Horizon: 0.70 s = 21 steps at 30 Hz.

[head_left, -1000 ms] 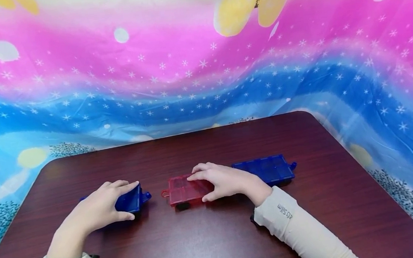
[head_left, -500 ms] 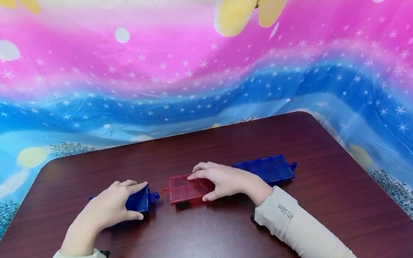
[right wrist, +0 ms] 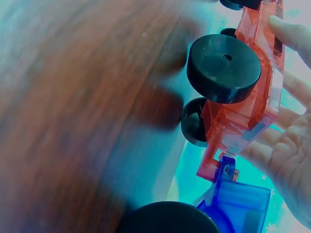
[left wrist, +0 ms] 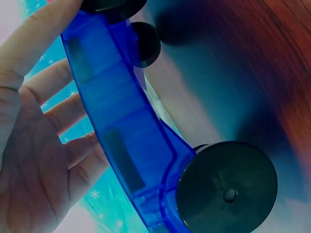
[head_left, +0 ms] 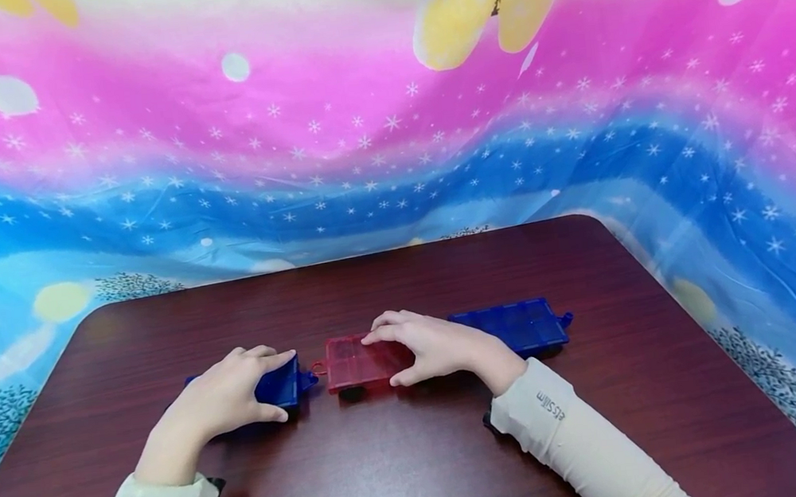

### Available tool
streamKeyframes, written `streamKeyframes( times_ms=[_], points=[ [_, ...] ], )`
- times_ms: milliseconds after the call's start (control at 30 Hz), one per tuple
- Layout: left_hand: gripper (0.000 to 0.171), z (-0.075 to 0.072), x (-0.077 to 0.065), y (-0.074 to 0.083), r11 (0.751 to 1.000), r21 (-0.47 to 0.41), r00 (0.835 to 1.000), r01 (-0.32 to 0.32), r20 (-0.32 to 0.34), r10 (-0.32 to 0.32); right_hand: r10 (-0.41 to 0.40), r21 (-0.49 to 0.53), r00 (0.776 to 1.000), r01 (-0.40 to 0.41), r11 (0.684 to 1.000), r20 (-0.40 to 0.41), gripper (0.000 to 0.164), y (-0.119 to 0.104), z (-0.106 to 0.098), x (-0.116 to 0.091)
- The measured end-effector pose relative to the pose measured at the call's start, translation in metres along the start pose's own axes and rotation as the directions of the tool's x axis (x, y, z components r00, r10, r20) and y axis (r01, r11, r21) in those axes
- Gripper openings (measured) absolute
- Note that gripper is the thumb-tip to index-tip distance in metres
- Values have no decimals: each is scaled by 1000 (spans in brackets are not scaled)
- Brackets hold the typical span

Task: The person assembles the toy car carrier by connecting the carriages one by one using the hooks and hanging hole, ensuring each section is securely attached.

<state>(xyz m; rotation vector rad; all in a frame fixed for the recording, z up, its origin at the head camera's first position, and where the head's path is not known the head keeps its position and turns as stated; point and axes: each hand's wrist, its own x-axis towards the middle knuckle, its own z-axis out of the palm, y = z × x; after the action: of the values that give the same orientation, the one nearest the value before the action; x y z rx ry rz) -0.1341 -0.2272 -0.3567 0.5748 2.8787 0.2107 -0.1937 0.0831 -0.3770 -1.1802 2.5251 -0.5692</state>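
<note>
My left hand (head_left: 221,397) grips the left translucent blue toy wagon (head_left: 278,386) across its sides, the thumb near and the fingers on the far side. Its black wheels show in the left wrist view, below the blue body (left wrist: 116,107). In the head view, its front hook (head_left: 308,379) meets or nearly meets the red ring (head_left: 318,367) on a translucent red toy wagon (head_left: 347,363); I cannot tell whether they are joined. My right hand (head_left: 436,349) holds the red wagon by its sides. Behind it, a second blue wagon (head_left: 513,325) is coupled to it, as the right wrist view shows.
All the wagons stand in a row on a dark reddish-brown wooden table (head_left: 389,457). The table's far edge runs along a patterned cloth (head_left: 331,151) in pink and blue. A free hook (head_left: 566,319) sticks out at the row's right end.
My left hand has slid the left blue wagon to the right, bringing its hook up to the red ring. The right hand, red wagon and second blue wagon have hardly moved.
</note>
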Motion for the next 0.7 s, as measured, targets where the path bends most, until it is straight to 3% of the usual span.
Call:
streamKeyframes(
  times_ms=[700],
  points=[
    [82, 4, 4, 3, 1000, -13, 1000, -6, -12, 5, 4, -17, 1000, -3, 1000, 17, 64, -2, 1, 0]
  ],
)
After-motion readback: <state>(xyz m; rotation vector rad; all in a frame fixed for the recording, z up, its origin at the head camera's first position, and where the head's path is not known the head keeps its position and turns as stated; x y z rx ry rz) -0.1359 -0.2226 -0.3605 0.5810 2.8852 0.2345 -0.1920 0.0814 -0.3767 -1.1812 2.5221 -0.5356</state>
